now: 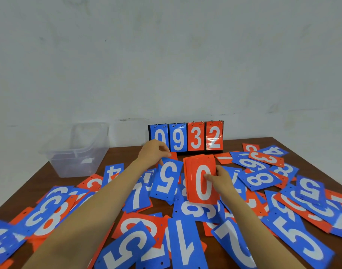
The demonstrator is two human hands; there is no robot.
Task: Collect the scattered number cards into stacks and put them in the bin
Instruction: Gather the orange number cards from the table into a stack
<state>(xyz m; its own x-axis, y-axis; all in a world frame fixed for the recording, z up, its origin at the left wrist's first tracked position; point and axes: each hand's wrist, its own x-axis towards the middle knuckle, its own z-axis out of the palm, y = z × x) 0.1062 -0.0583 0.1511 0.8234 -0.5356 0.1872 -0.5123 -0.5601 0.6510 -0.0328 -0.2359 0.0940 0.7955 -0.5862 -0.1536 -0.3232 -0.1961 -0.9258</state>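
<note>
Left hand [153,152], just in front of scoreboard [185,136]: fingers curled, pinching top edge of blue 5 card [167,179]. Right hand [221,178] beside it: grips red stack [201,183], thumb on the 0. Loose cards [185,243] cover bench [123,154]. Bin [69,162] left of scoreboard. White wall [166,55] behind.

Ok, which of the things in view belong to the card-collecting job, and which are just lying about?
Part of the job:
red stack, held in the right hand
blue 5 card, pinched by the left hand
scattered cards
clear bin

Just there:
scoreboard reading 0932
table
</note>
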